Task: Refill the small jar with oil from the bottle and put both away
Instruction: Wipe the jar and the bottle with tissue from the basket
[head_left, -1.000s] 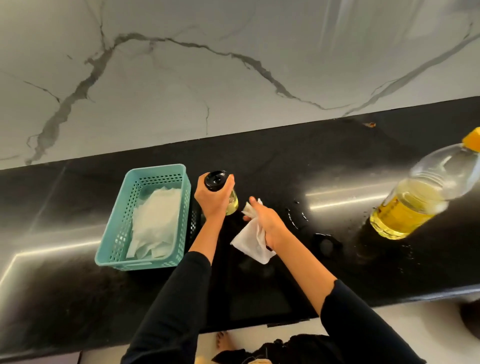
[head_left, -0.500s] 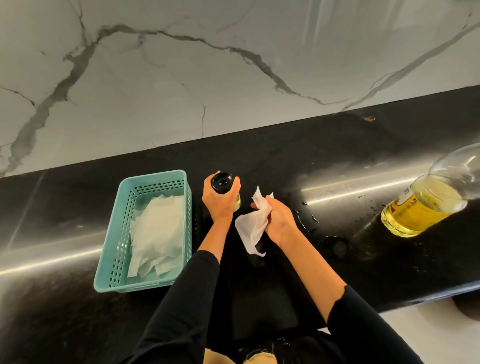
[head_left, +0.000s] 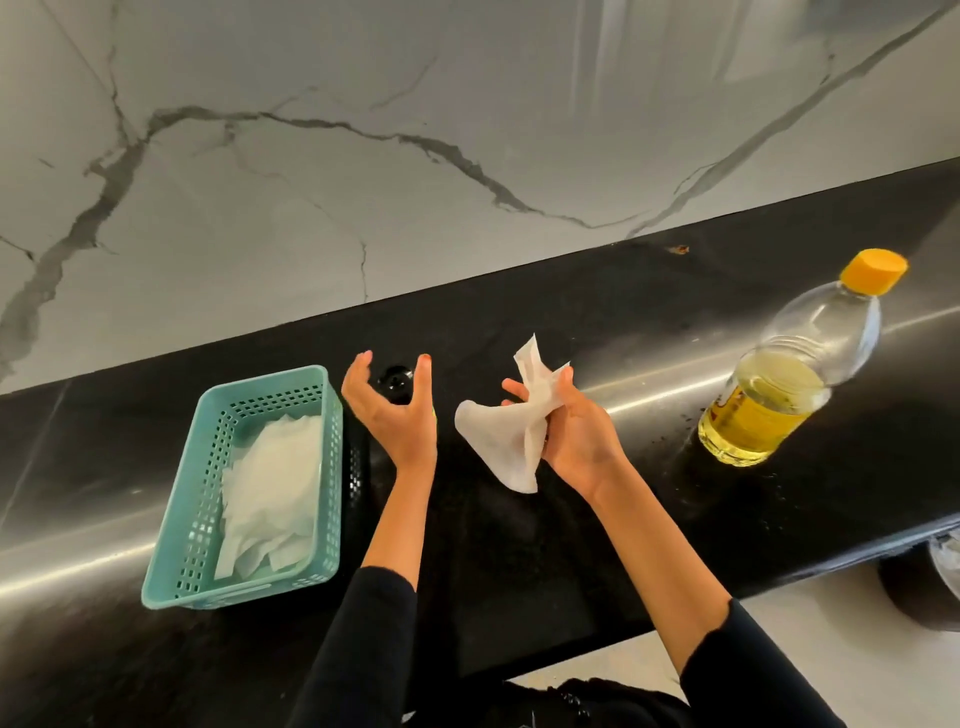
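1. I count one jar, one bottle, one basket, one loose wipe and two hands, all over one black counter.
2. The jar stands near the counter's back edge, just right of the basket's far right corner. I see only its black lid from above; the left hand covers the body.
3. The bottle stands upright toward the counter's right end, well apart from the jar. It has one orange cap on, and yellow oil fills roughly its lower half.
4. The teal basket sits left of the jar, its long side running from front to back. A heap of white tissues lies inside; I cannot count them.
5. Left hand: palm toward me, fingers on the left of the lid and thumb on the right, curved and spread wide. The grip is loose and holds nothing. I cannot tell whether the palm touches the jar's hidden body.
6. Right hand: raised over the counter between jar and bottle, palm turned left. Its fingers are clenched round the middle of the wipe, which is bunched there. One end sticks up past the fingertips and the wider end hangs toward the left hand.
7. Both forearms are bare, with black sleeves pushed up. They come in from the front edge.
8. A white marble wall with grey veins rises behind the back edge.
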